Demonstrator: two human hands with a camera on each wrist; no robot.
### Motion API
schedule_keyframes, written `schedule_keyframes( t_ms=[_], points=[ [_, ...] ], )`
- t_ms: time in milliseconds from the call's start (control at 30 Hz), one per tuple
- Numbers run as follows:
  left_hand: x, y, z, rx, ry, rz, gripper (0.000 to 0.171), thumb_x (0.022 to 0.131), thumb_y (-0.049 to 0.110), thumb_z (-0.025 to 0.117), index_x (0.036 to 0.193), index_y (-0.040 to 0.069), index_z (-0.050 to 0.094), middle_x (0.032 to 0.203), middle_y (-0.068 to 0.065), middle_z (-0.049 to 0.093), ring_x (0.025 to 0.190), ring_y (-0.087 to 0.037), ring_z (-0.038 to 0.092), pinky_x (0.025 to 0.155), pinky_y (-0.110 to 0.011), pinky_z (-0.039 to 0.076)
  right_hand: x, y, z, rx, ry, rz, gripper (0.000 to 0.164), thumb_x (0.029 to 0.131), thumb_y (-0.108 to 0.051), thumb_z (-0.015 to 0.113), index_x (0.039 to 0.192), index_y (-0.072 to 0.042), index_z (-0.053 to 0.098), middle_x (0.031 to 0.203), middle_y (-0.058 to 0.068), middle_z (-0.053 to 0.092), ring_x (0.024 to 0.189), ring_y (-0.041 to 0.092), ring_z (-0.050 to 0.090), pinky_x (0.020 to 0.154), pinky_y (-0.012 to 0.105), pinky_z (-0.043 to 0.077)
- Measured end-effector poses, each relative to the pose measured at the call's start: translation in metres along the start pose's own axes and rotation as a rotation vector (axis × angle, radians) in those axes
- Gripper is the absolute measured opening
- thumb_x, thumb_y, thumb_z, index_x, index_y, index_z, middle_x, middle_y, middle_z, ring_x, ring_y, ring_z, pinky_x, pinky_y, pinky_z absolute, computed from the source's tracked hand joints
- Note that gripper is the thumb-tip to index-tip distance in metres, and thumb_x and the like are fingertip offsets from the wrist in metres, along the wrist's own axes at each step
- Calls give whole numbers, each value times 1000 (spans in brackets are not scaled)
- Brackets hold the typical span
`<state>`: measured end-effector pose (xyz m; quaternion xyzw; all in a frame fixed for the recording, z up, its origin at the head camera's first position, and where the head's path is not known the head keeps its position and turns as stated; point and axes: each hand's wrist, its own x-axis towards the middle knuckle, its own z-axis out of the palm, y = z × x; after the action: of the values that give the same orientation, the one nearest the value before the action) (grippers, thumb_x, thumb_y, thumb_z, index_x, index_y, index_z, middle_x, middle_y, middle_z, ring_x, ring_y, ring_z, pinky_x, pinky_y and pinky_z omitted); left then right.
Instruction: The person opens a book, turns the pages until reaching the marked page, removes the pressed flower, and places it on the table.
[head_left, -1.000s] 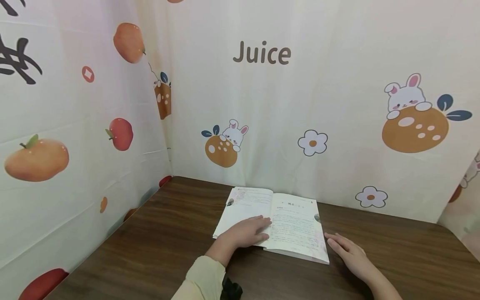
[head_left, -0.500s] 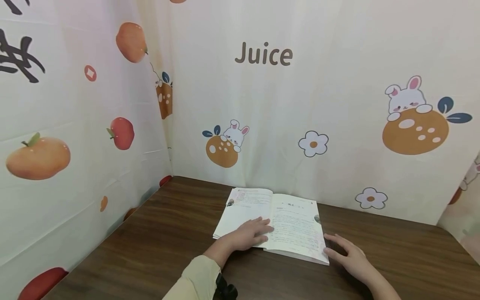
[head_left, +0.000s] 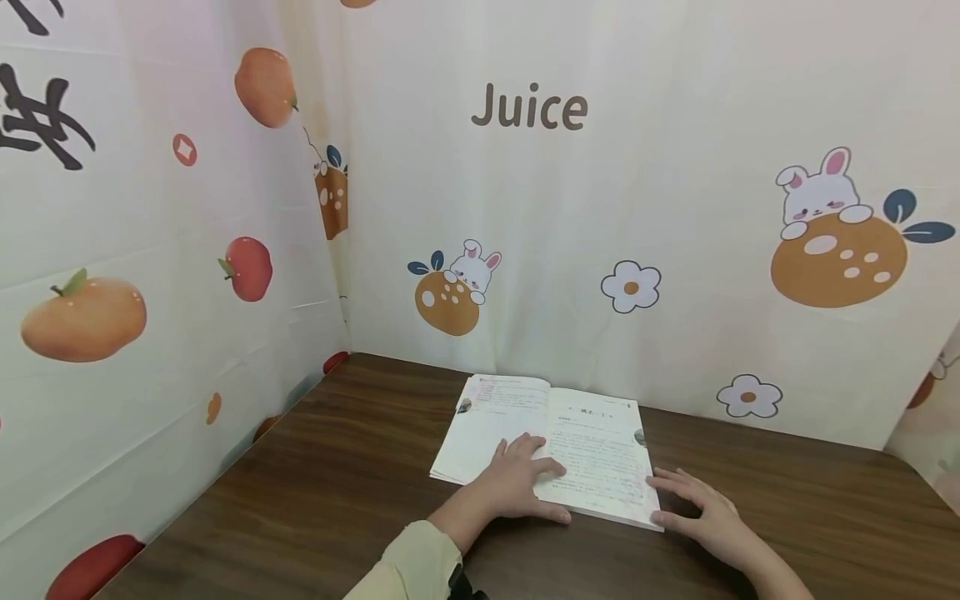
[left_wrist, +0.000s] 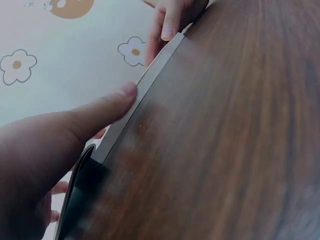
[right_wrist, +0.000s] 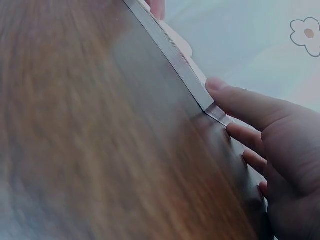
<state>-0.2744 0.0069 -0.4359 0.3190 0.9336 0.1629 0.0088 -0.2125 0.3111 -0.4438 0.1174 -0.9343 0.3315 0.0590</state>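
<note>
An open book [head_left: 600, 450] with printed pages lies flat on the brown wooden table. My left hand [head_left: 517, 483] rests on it around the fold, fingers spread over the lower pages. In the left wrist view, the left thumb [left_wrist: 112, 105] reaches along the near edge of the book's page block [left_wrist: 162, 57]. At the book's lower right corner is my right hand [head_left: 708, 517], its fingers loosely bent along the side edge. The right wrist view shows the right thumb [right_wrist: 240, 100] at the corner of the pages, with the other fingertips low beside the cover.
The dark wood table [head_left: 315, 467] extends to both sides of the book. Behind it hangs a pale curtain [head_left: 555, 200] printed with fruit, rabbits, flowers and the word Juice. A similar printed curtain [head_left: 180, 217] closes off the left side.
My left hand has shifted right and toward the near edge, spreading its fingers and bringing the thumb off the page to the edge. The right thumb has moved onto the book's corner.
</note>
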Motion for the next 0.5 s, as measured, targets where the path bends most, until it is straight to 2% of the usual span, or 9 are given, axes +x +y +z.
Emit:
schedule_keyframes(
  t_ms=[167, 500],
  points=[
    [0, 0, 1, 9, 19, 9, 63, 66, 71, 63, 119, 38, 59, 143, -3, 33, 136, -27, 22, 104, -55, 19, 1, -1, 2, -23, 21, 19, 43, 78, -38, 71, 115, -17, 65, 131, 16, 51, 127, 46, 29, 88, 67, 16],
    [2, -1, 4, 34, 44, 3, 61, 69, 73, 59, 119, 38, 58, 144, -2, 34, 136, -26, 22, 105, -53, 18, 3, -7, 5, -66, 45, 66, 46, 78, -43, 70, 114, -15, 66, 129, 17, 52, 126, 45, 32, 88, 68, 17]
  ],
)
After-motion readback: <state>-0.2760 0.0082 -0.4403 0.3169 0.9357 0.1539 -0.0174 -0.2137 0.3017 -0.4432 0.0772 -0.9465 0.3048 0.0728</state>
